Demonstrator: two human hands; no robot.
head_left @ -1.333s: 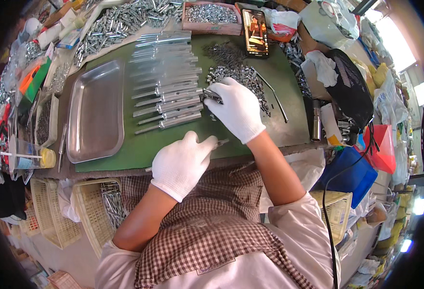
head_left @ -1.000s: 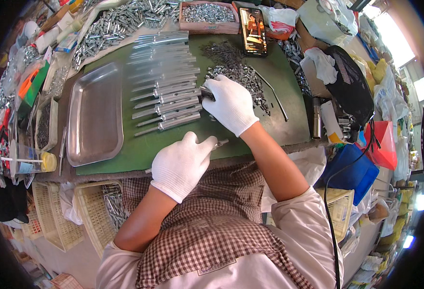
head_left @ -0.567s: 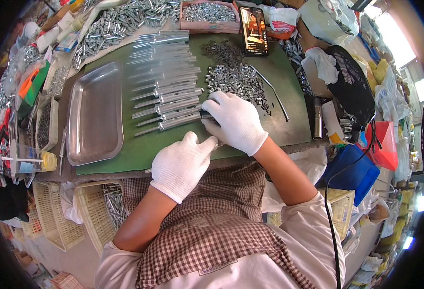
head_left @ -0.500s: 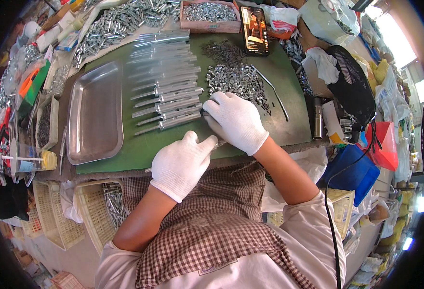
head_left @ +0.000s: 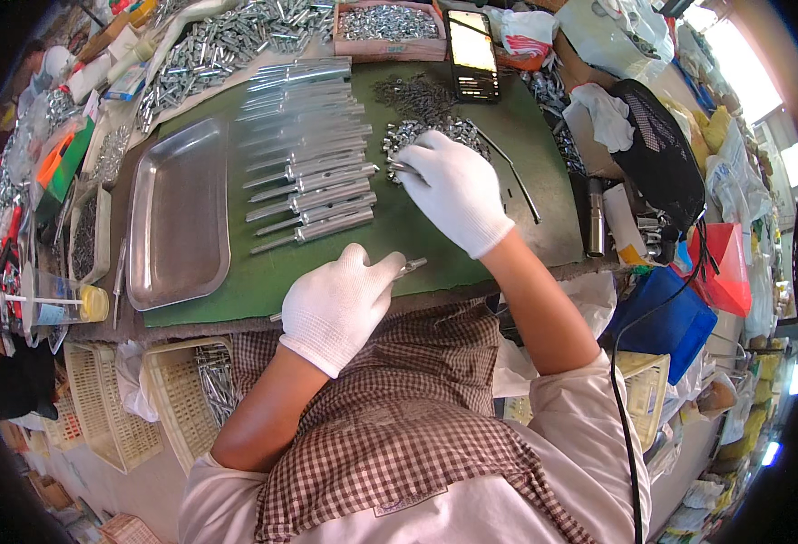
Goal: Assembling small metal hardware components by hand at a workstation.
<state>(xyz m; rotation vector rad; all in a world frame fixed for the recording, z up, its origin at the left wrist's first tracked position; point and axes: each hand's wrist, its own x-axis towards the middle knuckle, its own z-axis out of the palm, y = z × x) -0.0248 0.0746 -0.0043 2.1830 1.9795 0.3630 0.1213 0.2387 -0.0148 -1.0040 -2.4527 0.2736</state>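
One metal rod [head_left: 413, 266] in your left hand [head_left: 331, 301]

At lower centre it hangs back-up, fingers wrapped around the rod. Your right hand [head_left: 453, 192], at centre, points upper left over one silver pile [head_left: 403, 134], fingers pinched on one mostly hidden metal piece [head_left: 405, 168]. One tray [head_left: 177, 213] sits left; the row of rods [head_left: 331, 195] at upper centre blurs past counting.

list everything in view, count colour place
tray: one, silver, left
mat: one, green, under tray
long metal pieces: uncounted, silver, right of tray
small metal parts: uncounted, mostly silver, mat's right side
dark pins: uncounted, dark, beyond those parts
phone: one, black, mat's far edge
loose metal cylinders: uncounted, silver, upper left
bins: two, blue and red, right
crates: several, cream, both lower sides
remaining clutter: uncounted, mixed, rim
left hand: one, white-gloved, around metal rod
right hand: one, white-gloved, over small metal parts
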